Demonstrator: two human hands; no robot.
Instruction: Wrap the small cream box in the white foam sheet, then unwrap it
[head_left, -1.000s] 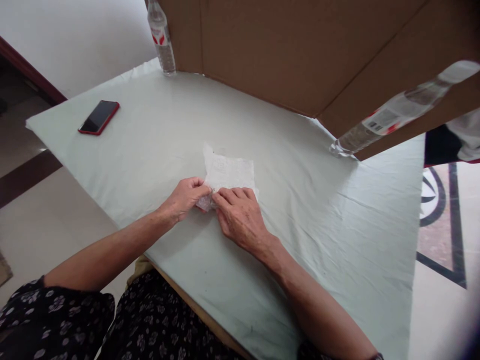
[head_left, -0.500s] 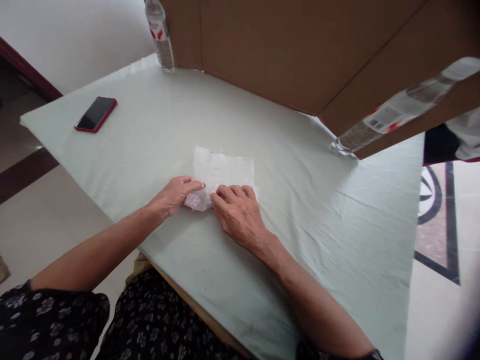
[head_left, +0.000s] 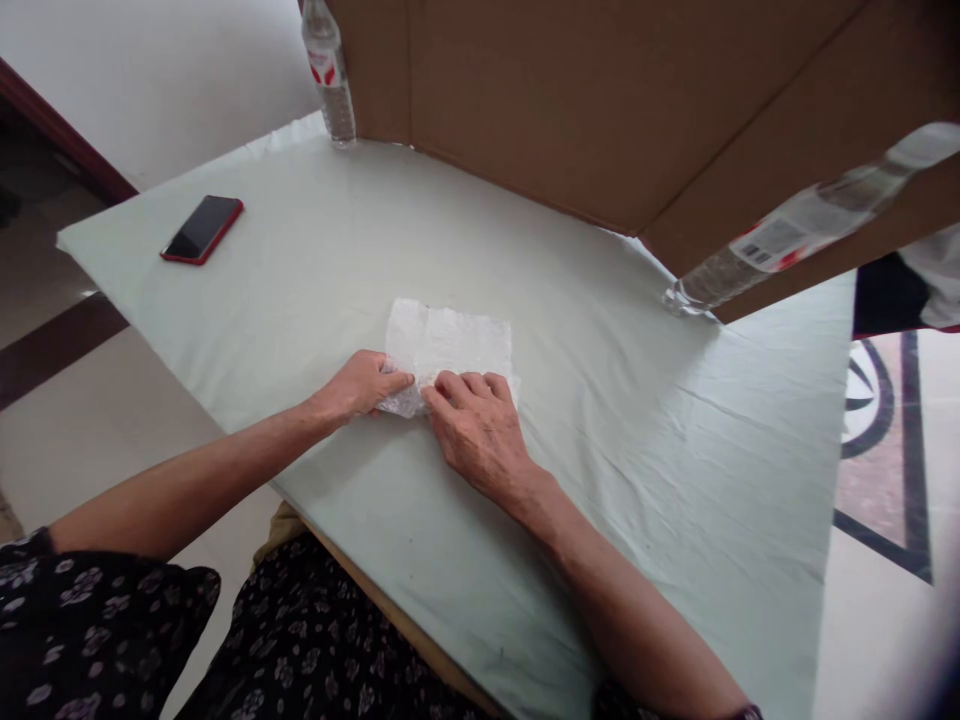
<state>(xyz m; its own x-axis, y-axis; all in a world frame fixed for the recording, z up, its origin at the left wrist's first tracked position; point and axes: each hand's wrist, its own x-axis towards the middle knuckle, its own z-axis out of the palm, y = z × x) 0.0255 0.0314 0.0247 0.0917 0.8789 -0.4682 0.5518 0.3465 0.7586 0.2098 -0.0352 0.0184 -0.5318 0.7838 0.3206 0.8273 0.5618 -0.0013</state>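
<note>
A small crinkled, whitish, partly see-through sheet that looks like bubble wrap [head_left: 456, 338] lies on the cloth-covered table. Its near edge is folded or bunched up toward me. My left hand [head_left: 365, 384] grips the near left corner, thumb on top and the other fingers underneath, mostly hidden. Curled fingers of my right hand [head_left: 480, 425] press and pinch the near edge, right of the middle. The two hands are a short gap apart. Whether anything lies inside the fold, I cannot tell.
A phone with a red case [head_left: 202, 230] lies at the table's far left. A big brown cardboard panel [head_left: 525, 100] stands along the back, with one plastic bottle [head_left: 330, 85] at its left end and another bottle [head_left: 787, 235] at its right. Pale green cloth [head_left: 615, 400] covers the table.
My left hand has turned slightly and closed further over the sheet's left corner, covering more of it. The right hand stays nearly the same. The whole view has shifted a little.
</note>
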